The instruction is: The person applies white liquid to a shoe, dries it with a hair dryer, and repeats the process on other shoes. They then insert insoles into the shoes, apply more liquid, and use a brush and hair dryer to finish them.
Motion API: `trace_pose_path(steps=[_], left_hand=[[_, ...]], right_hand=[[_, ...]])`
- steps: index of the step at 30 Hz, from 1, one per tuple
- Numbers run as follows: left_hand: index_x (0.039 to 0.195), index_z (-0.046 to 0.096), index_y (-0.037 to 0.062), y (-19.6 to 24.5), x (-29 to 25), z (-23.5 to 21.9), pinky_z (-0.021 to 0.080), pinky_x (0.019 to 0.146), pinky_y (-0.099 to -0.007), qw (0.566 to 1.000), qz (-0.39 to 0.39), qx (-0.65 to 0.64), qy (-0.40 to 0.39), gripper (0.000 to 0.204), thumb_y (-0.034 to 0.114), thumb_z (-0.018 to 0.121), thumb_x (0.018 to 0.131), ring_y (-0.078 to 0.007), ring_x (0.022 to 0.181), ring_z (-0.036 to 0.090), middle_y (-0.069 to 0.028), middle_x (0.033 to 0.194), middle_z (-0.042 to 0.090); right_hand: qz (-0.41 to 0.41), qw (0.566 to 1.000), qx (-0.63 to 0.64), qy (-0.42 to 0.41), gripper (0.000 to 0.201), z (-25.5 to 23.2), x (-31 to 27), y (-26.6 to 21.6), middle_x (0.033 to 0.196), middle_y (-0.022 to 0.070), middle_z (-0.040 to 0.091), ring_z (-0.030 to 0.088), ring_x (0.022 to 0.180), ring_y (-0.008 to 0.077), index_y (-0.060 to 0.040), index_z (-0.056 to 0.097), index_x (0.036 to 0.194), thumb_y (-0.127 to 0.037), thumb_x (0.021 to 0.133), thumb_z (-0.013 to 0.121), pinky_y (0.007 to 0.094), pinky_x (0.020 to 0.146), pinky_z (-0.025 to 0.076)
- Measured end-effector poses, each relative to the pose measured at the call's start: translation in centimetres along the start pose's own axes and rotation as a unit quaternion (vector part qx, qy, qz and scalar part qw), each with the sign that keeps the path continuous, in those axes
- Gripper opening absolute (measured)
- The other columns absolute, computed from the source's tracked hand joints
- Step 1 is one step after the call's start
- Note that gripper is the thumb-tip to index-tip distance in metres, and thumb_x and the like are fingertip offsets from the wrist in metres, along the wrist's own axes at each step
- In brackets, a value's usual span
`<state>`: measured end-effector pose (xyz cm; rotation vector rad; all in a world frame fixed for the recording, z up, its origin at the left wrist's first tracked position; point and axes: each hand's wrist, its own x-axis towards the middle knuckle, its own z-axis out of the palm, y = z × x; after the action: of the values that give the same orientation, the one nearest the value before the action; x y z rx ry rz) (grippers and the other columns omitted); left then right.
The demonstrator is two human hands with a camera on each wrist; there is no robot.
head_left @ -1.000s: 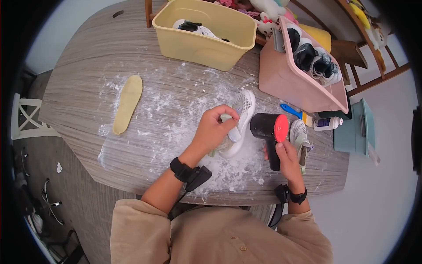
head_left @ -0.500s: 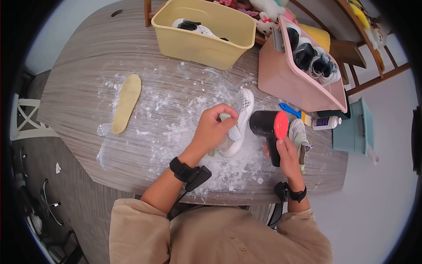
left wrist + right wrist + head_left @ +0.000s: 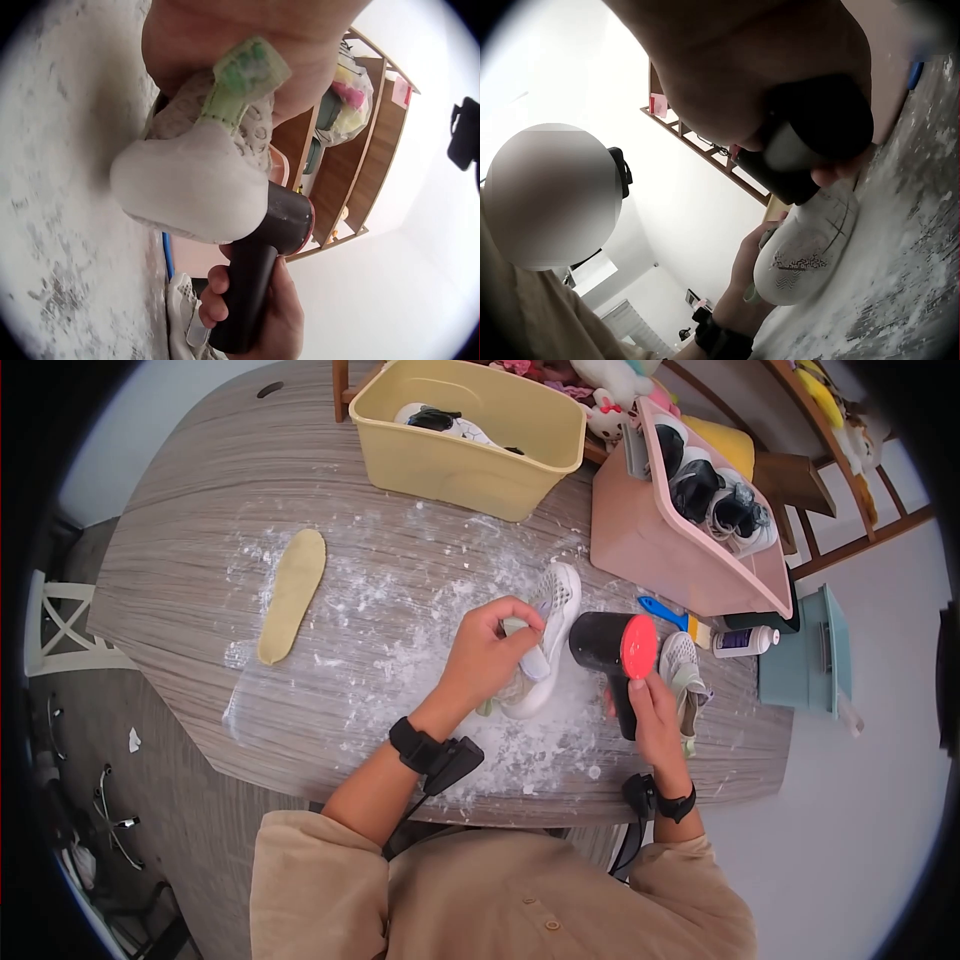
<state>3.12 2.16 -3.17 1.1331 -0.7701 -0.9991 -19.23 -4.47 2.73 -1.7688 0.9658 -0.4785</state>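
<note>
My left hand (image 3: 485, 650) grips a white mesh sneaker (image 3: 563, 598) by its upper, the shoe tipped on its side over the powdery table. Its rounded heel (image 3: 191, 180) and a pale green pull tab (image 3: 251, 71) show in the left wrist view. In the right wrist view the white sole (image 3: 802, 259) faces the dryer's side. Fingers of my right hand (image 3: 657, 725) wrap round the handle of a black hair dryer (image 3: 598, 640) with a red rear end. The dryer's front is close to the sole, with a small gap in the head view.
A second sneaker (image 3: 683, 675) lies right of the dryer, near a blue-handled brush (image 3: 662, 610) and a white bottle (image 3: 740, 641). A yellow insole (image 3: 293, 595) lies left. Behind stand a yellow bin (image 3: 450, 480) and a pink bin (image 3: 650, 540) with shoes inside. White powder covers the table's middle.
The hair dryer has turned and risen very slightly in my right hand. The left hand and the sneaker have stayed in place.
</note>
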Motion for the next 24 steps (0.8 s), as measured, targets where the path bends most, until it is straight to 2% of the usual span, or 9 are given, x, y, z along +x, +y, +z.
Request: trace_pose_path(steps=[7,13,19,24], left_hand=[[0.085,0.063,0.0014,0.1,0.1,-0.1,0.044,0.068,-0.0215,1.000,-0.002,0.005,0.005,0.007,0.000,0.061,0.079,-0.0070,0.077,0.057,-0.0011,0.085,0.062],[0.085,0.064,0.0019,0.0,0.0,0.1,0.044,0.065,-0.0207,1.000,-0.003,-0.009,0.005,0.007,0.000,0.061,0.079,-0.0065,0.074,0.056,-0.0003,0.085,0.062],[0.084,0.064,0.0022,0.3,-0.1,0.1,0.044,0.064,-0.0205,1.000,-0.005,0.012,0.003,0.006,0.001,0.061,0.079,-0.0060,0.073,0.056,0.0000,0.084,0.062],[0.084,0.064,0.0025,0.0,0.0,0.2,0.043,0.063,-0.0203,1.000,0.009,-0.006,0.008,0.006,0.001,0.061,0.080,-0.0057,0.073,0.055,0.0002,0.083,0.062]], right_hand=[[-0.004,0.999,-0.011,-0.036,0.032,0.4,-1.0,-0.3,0.083,0.0058,0.062,0.055,0.070,0.0095,0.0021,0.056,0.114,-0.024,0.098,0.044,0.0249,0.065,0.045],[0.009,1.000,-0.003,-0.012,0.032,0.2,-0.5,-0.4,0.082,0.0052,0.062,0.055,0.070,0.0095,0.0022,0.056,0.114,-0.023,0.097,0.046,0.0248,0.064,0.045],[0.004,0.999,-0.028,-0.037,0.032,0.2,-0.9,-1.2,0.081,0.0056,0.061,0.055,0.068,0.0098,0.0027,0.056,0.112,-0.024,0.097,0.045,0.0255,0.063,0.045],[-0.008,0.999,-0.038,-0.018,0.031,0.4,-0.5,-1.1,0.079,0.0055,0.061,0.054,0.068,0.0099,0.0029,0.056,0.111,-0.023,0.097,0.045,0.0257,0.062,0.044]])
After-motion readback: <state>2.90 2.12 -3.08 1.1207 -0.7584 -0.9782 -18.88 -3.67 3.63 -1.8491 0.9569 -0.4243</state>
